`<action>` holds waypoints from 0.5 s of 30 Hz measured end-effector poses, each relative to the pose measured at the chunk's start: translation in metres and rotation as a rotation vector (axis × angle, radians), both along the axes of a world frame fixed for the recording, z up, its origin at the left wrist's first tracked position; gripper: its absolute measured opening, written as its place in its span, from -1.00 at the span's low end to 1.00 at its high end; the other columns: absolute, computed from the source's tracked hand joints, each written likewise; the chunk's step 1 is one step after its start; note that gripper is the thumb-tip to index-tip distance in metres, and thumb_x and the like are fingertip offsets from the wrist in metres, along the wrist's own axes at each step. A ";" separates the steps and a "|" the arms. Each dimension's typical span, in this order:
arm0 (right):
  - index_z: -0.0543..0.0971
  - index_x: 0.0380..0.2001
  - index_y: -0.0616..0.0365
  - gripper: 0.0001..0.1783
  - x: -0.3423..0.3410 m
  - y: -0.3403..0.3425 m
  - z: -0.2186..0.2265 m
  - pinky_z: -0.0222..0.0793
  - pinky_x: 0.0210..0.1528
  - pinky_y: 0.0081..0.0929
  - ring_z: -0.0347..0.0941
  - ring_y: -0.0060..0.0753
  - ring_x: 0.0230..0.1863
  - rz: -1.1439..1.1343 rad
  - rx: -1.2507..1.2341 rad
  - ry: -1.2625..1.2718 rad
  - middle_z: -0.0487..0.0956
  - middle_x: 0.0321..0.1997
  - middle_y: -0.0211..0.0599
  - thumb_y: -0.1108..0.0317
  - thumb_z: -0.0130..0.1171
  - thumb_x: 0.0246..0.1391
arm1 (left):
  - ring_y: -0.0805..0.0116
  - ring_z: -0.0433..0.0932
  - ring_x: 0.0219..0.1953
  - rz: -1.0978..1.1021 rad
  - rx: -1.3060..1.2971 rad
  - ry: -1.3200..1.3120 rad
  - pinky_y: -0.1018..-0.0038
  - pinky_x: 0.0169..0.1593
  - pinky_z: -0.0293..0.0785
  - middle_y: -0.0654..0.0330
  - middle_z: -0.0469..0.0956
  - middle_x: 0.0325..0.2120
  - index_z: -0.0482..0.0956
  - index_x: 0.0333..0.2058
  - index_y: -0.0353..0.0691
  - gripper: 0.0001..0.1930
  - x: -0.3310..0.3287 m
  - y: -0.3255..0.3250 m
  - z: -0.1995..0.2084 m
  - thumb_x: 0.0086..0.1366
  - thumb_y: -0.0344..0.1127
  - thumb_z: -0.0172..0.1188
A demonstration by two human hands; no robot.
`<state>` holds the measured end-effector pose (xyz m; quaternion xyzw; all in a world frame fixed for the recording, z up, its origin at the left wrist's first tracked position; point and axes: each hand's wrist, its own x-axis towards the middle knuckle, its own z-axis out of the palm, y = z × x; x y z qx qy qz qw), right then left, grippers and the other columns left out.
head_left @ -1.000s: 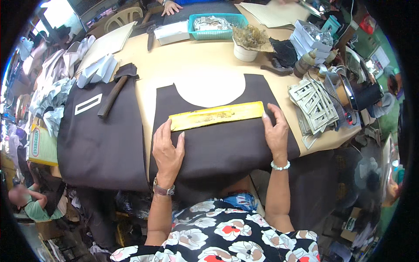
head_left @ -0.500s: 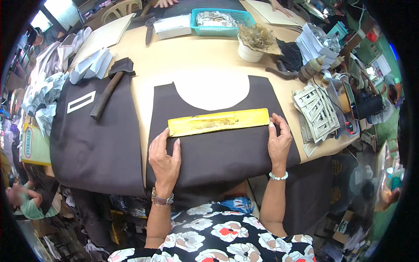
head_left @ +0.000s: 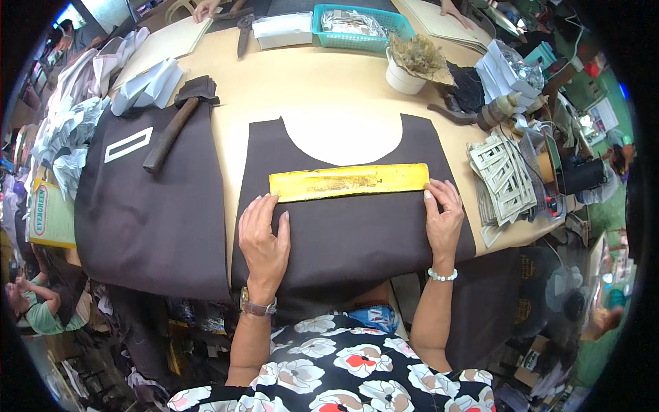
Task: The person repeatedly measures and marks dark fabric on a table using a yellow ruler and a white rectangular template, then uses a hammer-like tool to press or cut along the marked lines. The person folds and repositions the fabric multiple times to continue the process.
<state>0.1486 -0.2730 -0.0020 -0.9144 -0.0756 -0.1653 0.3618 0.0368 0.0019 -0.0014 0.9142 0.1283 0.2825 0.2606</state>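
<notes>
A flat yellow strip (head_left: 350, 181), stained brown along its middle, lies across a dark brown cloth piece (head_left: 343, 226) with a curved neckline cut-out. My left hand (head_left: 264, 240) has its fingertips at the strip's lower left corner, the thumb lying on the cloth just below. At the other end, my right hand (head_left: 445, 216) pinches the strip's right edge between thumb and fingers. Farther left, a second dark cloth piece (head_left: 151, 220) carries a wooden-handled hammer (head_left: 171, 135) and a white rectangular frame (head_left: 128, 145).
Stacked cream frames (head_left: 501, 182) sit right of the cloth. Behind stand a white tub (head_left: 403, 77) topped with crumpled brown paper, a turquoise basket (head_left: 364, 42) and a white box (head_left: 283, 31). White folded pieces (head_left: 146, 88) lie at left. Another person's hand (head_left: 204, 9) rests on cream sheets.
The whole view has shifted slightly. My hands stay at the strip's two ends, and it keeps nearly the same place on the cloth. The other person's hand moved left onto the cream sheets.
</notes>
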 end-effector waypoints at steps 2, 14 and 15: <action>0.65 -0.23 0.23 -0.78 0.000 0.000 0.000 0.11 0.28 -0.19 0.32 -0.02 0.18 0.002 0.016 0.013 0.59 -0.06 -0.22 0.38 0.17 0.07 | -0.03 0.47 0.03 0.002 0.009 0.004 0.20 0.13 0.34 -0.07 0.56 -0.11 0.55 -0.11 -0.36 -0.67 0.000 -0.001 0.001 0.10 -0.50 0.24; 0.66 -0.24 0.22 -0.78 0.000 0.001 -0.001 0.09 0.29 -0.19 0.31 -0.04 0.18 0.002 0.029 0.024 0.59 -0.06 -0.24 0.37 0.17 0.06 | 0.00 0.47 0.02 -0.007 0.045 -0.001 0.19 0.13 0.31 -0.05 0.55 -0.12 0.57 -0.13 -0.35 -0.70 0.000 0.001 -0.003 0.11 -0.49 0.23; 0.66 -0.24 0.22 -0.78 -0.001 0.001 0.000 0.09 0.29 -0.19 0.31 -0.04 0.18 0.001 0.026 0.023 0.59 -0.06 -0.25 0.37 0.17 0.06 | 0.00 0.47 0.02 -0.009 0.044 -0.001 0.19 0.13 0.31 -0.05 0.55 -0.12 0.57 -0.13 -0.35 -0.70 0.000 0.001 -0.003 0.11 -0.48 0.23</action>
